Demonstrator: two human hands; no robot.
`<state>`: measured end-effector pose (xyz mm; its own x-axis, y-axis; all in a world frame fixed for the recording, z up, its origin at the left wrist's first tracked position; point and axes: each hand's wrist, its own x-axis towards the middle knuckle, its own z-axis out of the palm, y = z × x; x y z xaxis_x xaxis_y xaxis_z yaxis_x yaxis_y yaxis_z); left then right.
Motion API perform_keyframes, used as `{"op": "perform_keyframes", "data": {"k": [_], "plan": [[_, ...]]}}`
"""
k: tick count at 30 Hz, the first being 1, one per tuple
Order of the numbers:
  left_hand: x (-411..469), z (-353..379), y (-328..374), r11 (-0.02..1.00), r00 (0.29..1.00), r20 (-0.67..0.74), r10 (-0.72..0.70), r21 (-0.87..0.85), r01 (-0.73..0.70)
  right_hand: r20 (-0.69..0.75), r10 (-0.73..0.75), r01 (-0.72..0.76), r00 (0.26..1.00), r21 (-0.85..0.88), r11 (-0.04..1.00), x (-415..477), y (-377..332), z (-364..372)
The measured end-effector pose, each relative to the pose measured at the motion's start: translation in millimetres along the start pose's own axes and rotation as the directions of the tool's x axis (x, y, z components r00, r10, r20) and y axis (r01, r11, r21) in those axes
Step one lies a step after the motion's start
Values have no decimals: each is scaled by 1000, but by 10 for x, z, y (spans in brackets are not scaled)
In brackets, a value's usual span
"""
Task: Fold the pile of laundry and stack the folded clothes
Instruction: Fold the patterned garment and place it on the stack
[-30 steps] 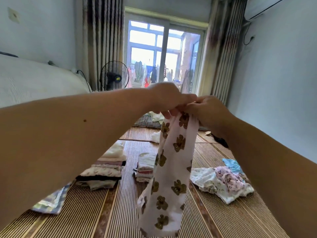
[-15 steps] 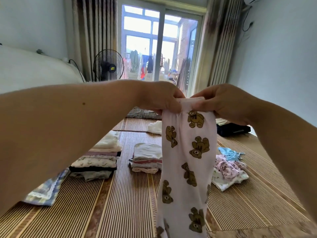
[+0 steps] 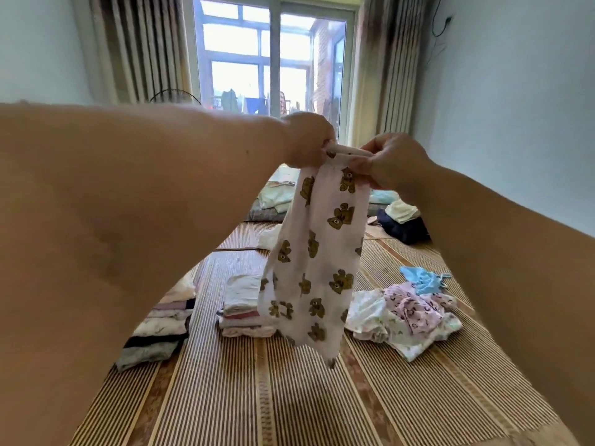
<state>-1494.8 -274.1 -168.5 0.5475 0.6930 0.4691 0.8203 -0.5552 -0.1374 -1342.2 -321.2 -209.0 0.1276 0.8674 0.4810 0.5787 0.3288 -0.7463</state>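
The big striped mat (image 3: pixel 289 397) lay under everything. On its left side sat a tall stack of folded clothes (image 3: pixel 161 329). A second folded stack (image 3: pixel 241 304) sat just to the right of it, near the middle. On the right lay the loose pile of laundry (image 3: pixel 402 313), not yet folded.

The white cloth with brown bears (image 3: pixel 322 252) hung in the air over the mat, between the second stack and the pile. It hung long and a bit twisted, and its bottom tip did not touch the mat. It was a little blurry, so I could not tell if it was trousers or a top. The left hand (image 3: pixel 307 140) gripped one end of the top edge. The right hand (image 3: pixel 392 162) pinched the other end, and the two hands were close together.

The step looked like getting the cloth straight before folding it. To do it well, the hands should pull the top edge flat and even and let the twist drop out. Then they should lay the cloth on the bare mat in front, smooth it, and fold it to match the stacks. If one corner slipped, the cloth would bunch up.
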Motion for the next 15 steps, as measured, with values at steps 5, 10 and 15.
{"op": "perform_keyframes", "data": {"k": [5, 10, 15], "plan": [[178, 86, 22, 976, 985, -128, -119, -195, 92, -10, -51, 50, 999, -64, 997, 159, -116, -194], [14, 257, 49, 371, 951, 36, -306, -916, 154, 12, -68, 69, 998, -75, 995, 135, -243, -306], [-543, 652, 277, 66, 897, 169, -409, -975, 214, 14, 41, -42, 999, 67, 997, 26, -307, -377]]}}
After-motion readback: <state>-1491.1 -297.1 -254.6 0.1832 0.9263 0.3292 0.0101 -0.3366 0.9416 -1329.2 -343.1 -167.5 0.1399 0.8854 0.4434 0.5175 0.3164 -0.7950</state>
